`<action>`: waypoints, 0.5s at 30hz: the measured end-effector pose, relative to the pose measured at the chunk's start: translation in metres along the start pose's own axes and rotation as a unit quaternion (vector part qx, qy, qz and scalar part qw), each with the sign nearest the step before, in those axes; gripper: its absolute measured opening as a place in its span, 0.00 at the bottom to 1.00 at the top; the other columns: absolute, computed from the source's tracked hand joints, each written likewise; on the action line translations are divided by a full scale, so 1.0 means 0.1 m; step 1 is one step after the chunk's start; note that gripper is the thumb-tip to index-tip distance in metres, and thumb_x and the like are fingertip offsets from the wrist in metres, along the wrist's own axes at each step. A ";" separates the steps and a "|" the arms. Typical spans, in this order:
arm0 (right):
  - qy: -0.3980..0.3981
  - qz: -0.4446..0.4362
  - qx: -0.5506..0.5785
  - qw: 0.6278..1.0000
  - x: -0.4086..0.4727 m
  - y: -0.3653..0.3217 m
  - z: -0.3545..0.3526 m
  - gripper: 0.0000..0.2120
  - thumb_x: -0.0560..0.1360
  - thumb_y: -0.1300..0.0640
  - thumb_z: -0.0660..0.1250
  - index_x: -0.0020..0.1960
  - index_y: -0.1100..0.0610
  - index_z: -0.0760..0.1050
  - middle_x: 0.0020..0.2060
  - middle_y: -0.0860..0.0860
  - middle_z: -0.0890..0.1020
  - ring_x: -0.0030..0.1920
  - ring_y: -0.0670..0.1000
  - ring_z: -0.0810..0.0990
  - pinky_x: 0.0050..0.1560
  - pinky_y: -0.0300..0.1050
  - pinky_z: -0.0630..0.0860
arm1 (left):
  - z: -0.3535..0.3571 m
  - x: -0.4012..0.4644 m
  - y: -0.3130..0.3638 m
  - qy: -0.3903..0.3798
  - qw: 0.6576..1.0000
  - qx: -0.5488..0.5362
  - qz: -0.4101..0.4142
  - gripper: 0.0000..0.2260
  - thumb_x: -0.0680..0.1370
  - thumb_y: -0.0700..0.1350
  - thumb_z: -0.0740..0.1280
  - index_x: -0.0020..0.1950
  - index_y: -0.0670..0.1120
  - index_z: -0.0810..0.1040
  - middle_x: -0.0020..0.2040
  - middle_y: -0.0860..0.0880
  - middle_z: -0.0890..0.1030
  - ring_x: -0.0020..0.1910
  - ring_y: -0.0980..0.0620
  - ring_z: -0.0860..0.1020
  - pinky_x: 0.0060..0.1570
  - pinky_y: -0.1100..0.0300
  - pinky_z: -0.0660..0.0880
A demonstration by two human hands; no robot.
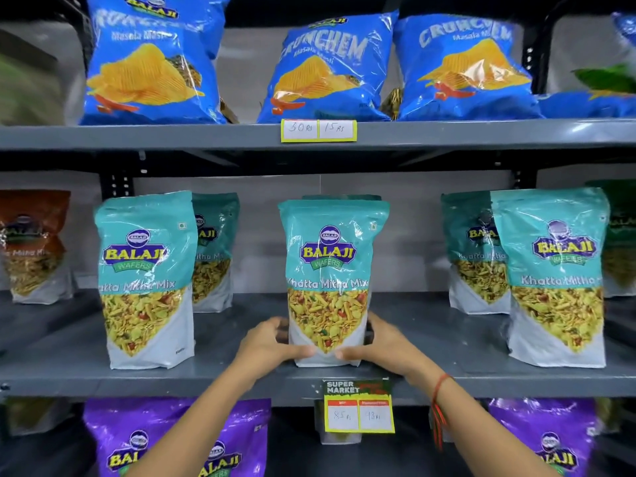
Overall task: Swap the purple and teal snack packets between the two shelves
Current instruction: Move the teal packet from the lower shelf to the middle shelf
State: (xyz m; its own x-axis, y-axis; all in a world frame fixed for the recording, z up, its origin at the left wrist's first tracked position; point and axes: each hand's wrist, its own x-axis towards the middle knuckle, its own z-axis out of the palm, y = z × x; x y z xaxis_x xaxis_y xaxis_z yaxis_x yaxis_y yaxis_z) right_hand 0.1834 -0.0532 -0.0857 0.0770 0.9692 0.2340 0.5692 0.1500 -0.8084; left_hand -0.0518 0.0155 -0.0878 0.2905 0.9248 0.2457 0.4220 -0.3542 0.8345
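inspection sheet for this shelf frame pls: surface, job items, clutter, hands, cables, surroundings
Surface: grey metal middle shelf, packets upright.
Job's things: centre teal packet stands at the front edge; purple packets on the shelf below.
Clutter: price tag on the shelf edge.
Hands: left hand and right hand clasp the centre teal packet's base.
Cables: nothing seen.
Surroundings: blue chip bags above.

1 head-worn camera faces a grey shelving rack square on and close, tilted slightly down. The middle shelf (213,370) sits at about eye level; the shelf above (172,136) and the top of the one below show too. Both forearms reach in from the bottom edge.
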 end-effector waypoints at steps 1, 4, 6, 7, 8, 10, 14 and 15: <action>0.004 0.005 0.004 1.000 0.01 0.02 -0.04 0.38 0.59 0.45 0.82 0.66 0.46 0.72 0.59 0.42 0.82 0.57 0.42 0.81 0.58 0.43 0.80 | 0.03 0.01 0.03 -0.002 1.000 0.003 0.001 0.33 0.52 0.61 0.80 0.53 0.53 0.79 0.49 0.56 0.86 0.49 0.59 0.83 0.53 0.58 0.79; 0.012 0.027 0.023 0.999 0.05 0.10 -0.15 0.38 0.58 0.48 0.83 0.65 0.48 0.74 0.59 0.45 0.83 0.57 0.44 0.81 0.62 0.47 0.79 | 0.17 0.06 0.12 -0.006 1.000 0.002 0.000 0.30 0.57 0.56 0.82 0.56 0.52 0.78 0.51 0.55 0.85 0.50 0.59 0.82 0.48 0.63 0.76; 0.012 0.040 0.034 0.999 0.06 0.13 -0.21 0.38 0.57 0.49 0.84 0.64 0.49 0.74 0.59 0.46 0.83 0.58 0.46 0.82 0.63 0.48 0.79 | 0.24 0.08 0.19 -0.010 1.000 0.005 -0.006 0.30 0.58 0.56 0.82 0.58 0.51 0.78 0.52 0.55 0.84 0.51 0.57 0.81 0.48 0.62 0.75; 0.013 0.046 0.038 0.998 0.05 0.13 -0.23 0.38 0.56 0.48 0.84 0.64 0.49 0.74 0.59 0.47 0.83 0.58 0.47 0.82 0.64 0.49 0.78 | 0.26 0.10 0.21 -0.013 1.000 0.008 -0.011 0.31 0.59 0.56 0.82 0.58 0.51 0.78 0.53 0.54 0.84 0.51 0.56 0.81 0.48 0.62 0.75; 0.014 0.047 0.045 0.998 0.06 0.14 -0.24 0.39 0.56 0.48 0.84 0.64 0.49 0.74 0.59 0.47 0.83 0.58 0.47 0.82 0.64 0.50 0.78 | 0.27 0.12 0.22 -0.016 1.000 0.010 -0.018 0.32 0.59 0.56 0.82 0.59 0.51 0.77 0.54 0.53 0.84 0.52 0.55 0.81 0.50 0.61 0.75; 0.011 0.055 0.043 0.998 0.03 0.11 -0.24 0.38 0.57 0.49 0.84 0.64 0.50 0.74 0.60 0.48 0.83 0.58 0.47 0.81 0.65 0.50 0.78 | 0.27 0.13 0.22 -0.020 0.999 0.015 -0.028 0.33 0.58 0.56 0.81 0.61 0.50 0.77 0.56 0.52 0.83 0.54 0.54 0.81 0.54 0.57 0.77; 0.072 0.049 0.099 0.991 -0.15 -0.04 -0.12 0.42 0.62 0.50 0.82 0.69 0.51 0.63 0.67 0.48 0.75 0.62 0.47 0.76 0.60 0.41 0.76 | 0.26 -0.03 0.22 -0.009 1.000 0.013 -0.013 0.34 0.61 0.56 0.81 0.63 0.48 0.74 0.58 0.51 0.83 0.53 0.54 0.80 0.54 0.57 0.77; 0.118 0.042 0.116 0.985 -0.22 -0.11 -0.07 0.47 0.62 0.48 0.82 0.74 0.52 0.60 0.71 0.50 0.71 0.67 0.49 0.72 0.63 0.44 0.74 | 0.25 -0.10 0.23 0.017 1.000 0.006 -0.006 0.34 0.63 0.56 0.80 0.65 0.47 0.73 0.58 0.50 0.82 0.52 0.55 0.80 0.52 0.60 0.75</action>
State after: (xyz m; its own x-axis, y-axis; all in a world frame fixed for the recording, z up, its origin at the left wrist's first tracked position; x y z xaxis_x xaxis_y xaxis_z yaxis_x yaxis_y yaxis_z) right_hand 0.1806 -0.0775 -0.0782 0.3200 0.9115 0.2585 0.3522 0.1388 -0.9256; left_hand -0.0233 -0.0052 -0.0837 0.2550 0.9334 0.2524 0.4356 -0.3439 0.8319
